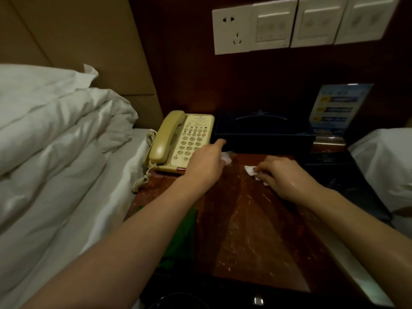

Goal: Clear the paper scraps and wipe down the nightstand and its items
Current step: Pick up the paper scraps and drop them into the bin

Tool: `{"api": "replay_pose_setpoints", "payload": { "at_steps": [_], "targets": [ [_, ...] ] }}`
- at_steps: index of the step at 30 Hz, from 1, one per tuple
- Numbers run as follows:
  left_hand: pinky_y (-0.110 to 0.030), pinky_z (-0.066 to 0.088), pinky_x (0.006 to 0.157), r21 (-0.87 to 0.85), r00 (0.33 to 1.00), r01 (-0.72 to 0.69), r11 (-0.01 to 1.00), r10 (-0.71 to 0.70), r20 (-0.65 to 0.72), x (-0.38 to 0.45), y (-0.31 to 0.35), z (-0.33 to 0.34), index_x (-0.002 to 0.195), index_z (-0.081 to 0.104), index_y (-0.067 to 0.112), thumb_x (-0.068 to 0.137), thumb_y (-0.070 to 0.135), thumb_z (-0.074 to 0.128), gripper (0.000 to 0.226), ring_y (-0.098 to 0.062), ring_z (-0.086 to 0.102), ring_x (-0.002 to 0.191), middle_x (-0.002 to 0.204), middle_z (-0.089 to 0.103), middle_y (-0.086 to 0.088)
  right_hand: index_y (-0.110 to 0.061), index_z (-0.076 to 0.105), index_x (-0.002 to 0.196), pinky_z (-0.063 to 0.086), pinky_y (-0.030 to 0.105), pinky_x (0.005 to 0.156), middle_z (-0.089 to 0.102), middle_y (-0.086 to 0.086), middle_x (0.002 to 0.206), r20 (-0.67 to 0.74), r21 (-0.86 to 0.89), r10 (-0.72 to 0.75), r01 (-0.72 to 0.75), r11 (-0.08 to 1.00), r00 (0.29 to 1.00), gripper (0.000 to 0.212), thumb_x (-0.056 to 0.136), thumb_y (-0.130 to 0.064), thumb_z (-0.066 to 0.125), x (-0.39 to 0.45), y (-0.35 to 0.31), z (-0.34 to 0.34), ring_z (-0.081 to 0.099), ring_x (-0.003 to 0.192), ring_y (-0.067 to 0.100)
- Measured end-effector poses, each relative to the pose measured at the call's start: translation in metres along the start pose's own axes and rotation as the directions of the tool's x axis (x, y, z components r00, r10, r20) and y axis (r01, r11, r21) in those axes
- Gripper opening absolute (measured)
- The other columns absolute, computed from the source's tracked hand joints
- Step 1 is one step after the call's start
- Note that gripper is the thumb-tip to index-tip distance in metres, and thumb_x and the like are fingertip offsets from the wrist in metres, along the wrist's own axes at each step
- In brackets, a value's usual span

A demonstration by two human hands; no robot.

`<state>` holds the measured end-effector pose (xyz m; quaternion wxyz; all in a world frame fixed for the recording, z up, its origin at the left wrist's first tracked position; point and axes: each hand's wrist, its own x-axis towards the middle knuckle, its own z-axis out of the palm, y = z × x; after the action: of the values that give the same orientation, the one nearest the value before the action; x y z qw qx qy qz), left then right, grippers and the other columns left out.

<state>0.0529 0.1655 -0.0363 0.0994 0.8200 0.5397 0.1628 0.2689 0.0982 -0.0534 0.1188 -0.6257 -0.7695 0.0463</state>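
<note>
two white paper scraps lie on the reddish wooden nightstand top, toward its far side. one crumpled scrap sits just right of the left hand, near the dark tissue box; whether the fingers touch it cannot be told, as the hand hides them, with one finger extended toward the box's near left corner. the other scrap is pinched in the curled fingertips of the right hand, low over the tabletop. a beige telephone stands at the far left, its coiled cord hanging off the left edge. a blue card stand sits far right. white bedding lies left; wall switch plates hang above.
</note>
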Motion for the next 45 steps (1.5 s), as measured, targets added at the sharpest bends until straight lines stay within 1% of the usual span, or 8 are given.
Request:
{"api": "replay_pose_setpoints", "payload": {
  "at_steps": [6,14,19,26,31,36,40,45],
  "targets": [
    [-0.04,0.048,0.094,0.062,0.981,0.031,0.998,-0.042,0.19,0.024,0.005,0.004,0.132,0.069,0.011,0.103,0.031,0.064,0.036,-0.034,0.063,0.12,0.125,0.071,-0.015,-0.025,0.05,0.148,0.048,0.032,0.101,0.052,-0.004,0.142,0.191,0.012,-0.016,0.014,1.0,0.982,0.044,0.104,-0.019,0.053,-0.012,0.009,-0.013,0.053,0.125,0.016],
    [-0.035,0.049,0.078,0.026,0.97,0.023,0.999,-0.029,0.241,0.007,0.01,0.007,0.101,0.079,0.013,0.092,0.04,0.08,0.028,-0.027,0.069,0.101,0.103,0.075,-0.009,-0.024,0.069,0.121,0.051,0.028,0.092,0.065,-0.005,0.121,0.032,-0.064,-0.013,0.015,0.998,0.999,0.024,0.098,-0.029,0.065,-0.018,0.009,-0.006,0.061,0.11,0.014],
    [-0.031,0.047,0.074,0.016,0.953,-0.072,0.997,0.064,0.296,-0.027,0.013,-0.006,0.093,0.081,0.022,0.088,0.044,0.083,0.023,-0.019,0.069,0.095,0.096,0.075,0.001,-0.026,0.071,0.115,0.048,0.029,0.091,0.058,-0.006,0.121,-0.041,-0.085,0.04,-0.043,0.995,0.998,0.02,0.097,-0.033,0.067,-0.028,0.004,-0.001,0.052,0.113,0.016],
    [-0.029,0.056,0.096,-0.297,0.995,-0.087,0.951,0.099,0.024,-0.116,0.002,-0.056,0.093,0.081,0.037,0.091,0.039,0.08,0.004,0.0,0.067,0.111,0.113,0.076,0.013,-0.029,0.067,0.117,0.051,0.014,0.073,0.068,-0.015,0.104,-0.218,0.277,0.167,-0.103,0.955,0.961,0.023,0.095,-0.034,0.069,-0.082,-0.053,-0.03,0.064,0.087,0.0],
    [-0.016,0.056,0.085,-0.329,0.991,-0.124,0.936,0.103,-0.081,-0.202,-0.02,-0.08,0.093,0.08,0.033,0.089,0.025,0.085,0.01,0.004,0.071,0.101,0.104,0.078,0.017,-0.029,0.073,0.1,0.056,0.017,0.075,0.074,-0.019,0.093,-0.195,0.565,0.199,-0.056,0.823,0.96,0.016,0.085,-0.034,0.079,-0.137,-0.116,-0.044,0.07,0.085,-0.004],
    [-0.019,0.059,0.072,-0.302,0.984,-0.03,0.953,0.082,0.158,-0.291,-0.052,-0.067,0.093,0.08,0.033,0.09,0.033,0.084,0.005,0.004,0.072,0.079,0.087,0.077,0.02,-0.037,0.072,0.096,0.049,0.008,0.071,0.071,-0.024,0.088,0.002,0.606,0.082,-0.066,0.793,0.997,0.012,0.085,-0.037,0.076,-0.197,-0.17,-0.016,0.067,0.082,-0.01],
    [-0.012,0.052,0.067,-0.222,0.932,0.13,0.966,-0.042,0.36,-0.329,-0.074,-0.021,0.094,0.082,0.029,0.092,0.04,0.08,0.011,0.002,0.072,0.08,0.082,0.079,0.013,-0.036,0.073,0.101,0.05,0.01,0.072,0.073,-0.021,0.087,0.169,0.595,0.079,-0.165,0.787,0.983,0.012,0.09,-0.039,0.073,-0.215,-0.186,0.037,0.067,0.082,-0.009],
    [-0.035,0.056,0.086,-0.059,0.86,0.171,0.983,-0.12,0.496,-0.355,-0.084,0.045,0.117,0.078,0.033,0.097,0.037,0.071,0.022,-0.019,0.072,0.104,0.113,0.079,0.006,-0.034,0.067,0.107,0.057,0.025,0.079,0.068,-0.015,0.092,0.233,0.518,0.132,-0.237,0.822,0.964,0.017,0.092,-0.035,0.075,-0.22,-0.194,0.082,0.066,0.084,-0.001]
  ]
}}
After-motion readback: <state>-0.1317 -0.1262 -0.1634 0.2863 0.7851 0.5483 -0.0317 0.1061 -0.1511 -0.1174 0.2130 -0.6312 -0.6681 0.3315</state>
